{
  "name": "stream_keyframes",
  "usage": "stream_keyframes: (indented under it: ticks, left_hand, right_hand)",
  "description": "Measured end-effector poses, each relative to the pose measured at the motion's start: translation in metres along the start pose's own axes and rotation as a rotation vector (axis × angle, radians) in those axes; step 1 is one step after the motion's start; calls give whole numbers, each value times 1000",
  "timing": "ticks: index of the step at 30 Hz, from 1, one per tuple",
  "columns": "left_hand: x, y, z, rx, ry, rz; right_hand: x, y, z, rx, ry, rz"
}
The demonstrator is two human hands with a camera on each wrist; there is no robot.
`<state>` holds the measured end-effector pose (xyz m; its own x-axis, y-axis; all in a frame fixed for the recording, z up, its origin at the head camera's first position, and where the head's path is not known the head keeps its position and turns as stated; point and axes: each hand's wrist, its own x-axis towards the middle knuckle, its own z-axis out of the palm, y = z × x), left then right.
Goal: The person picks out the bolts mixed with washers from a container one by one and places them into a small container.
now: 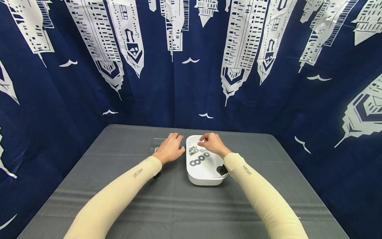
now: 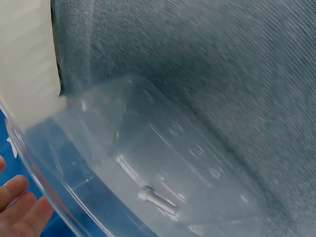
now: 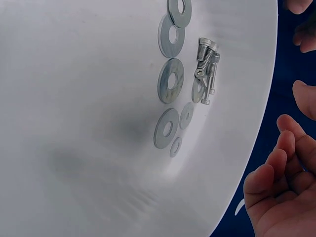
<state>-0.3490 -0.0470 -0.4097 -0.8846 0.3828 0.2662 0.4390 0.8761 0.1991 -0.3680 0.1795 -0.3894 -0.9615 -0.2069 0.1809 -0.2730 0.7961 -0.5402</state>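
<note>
My right hand [image 1: 213, 143] hovers over the far part of a white tray [image 1: 206, 182], fingers loosely bent and the thumb apart from them. Nothing shows between its fingertips [image 3: 284, 126]. In the tray lie several flat washers [image 3: 170, 81] of different sizes and a small heap of socket-head bolts [image 3: 207, 66]. Between the tray and a clear plastic box [image 1: 155, 143], my left hand [image 1: 170, 147] is raised with relaxed fingers and holds nothing. Inside the box, the left wrist view shows one bolt [image 2: 158, 200] lying on the bottom.
Both things stand on a grey cloth-covered table [image 1: 173, 205], the clear box left of the tray. Behind the table hangs a dark blue curtain [image 1: 173, 93] with white building prints. A black wrist mount [image 1: 222, 170] on the right arm overlaps the tray's right rim.
</note>
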Motion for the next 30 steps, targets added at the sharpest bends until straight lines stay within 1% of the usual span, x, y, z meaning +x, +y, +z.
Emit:
stream_keyframes:
  ticks: [2, 6, 11, 17, 22, 26, 30]
  left_hand:
    - [1, 3, 1, -1, -11, 2]
    - [3, 9, 3, 4, -8, 12]
    - [6, 14, 8, 4, -20, 3]
    - [8, 19, 14, -25, -50, -15]
    - [8, 23, 18, -44, -63, -17]
    - [7, 25, 20, -78, -67, -18]
    - [9, 27, 23, -87, -56, -23]
  right_hand:
    - [0, 1, 2, 3, -3, 5]
    - [1, 4, 3, 7, 3, 10]
    - [1, 6, 4, 11, -2, 16]
    - [-2, 5, 2, 3, 4, 2]
    - [-3, 4, 2, 5, 3, -4]
    - [-4, 3, 2, 10, 4, -2]
    - [-4, 4, 3, 13, 9, 0]
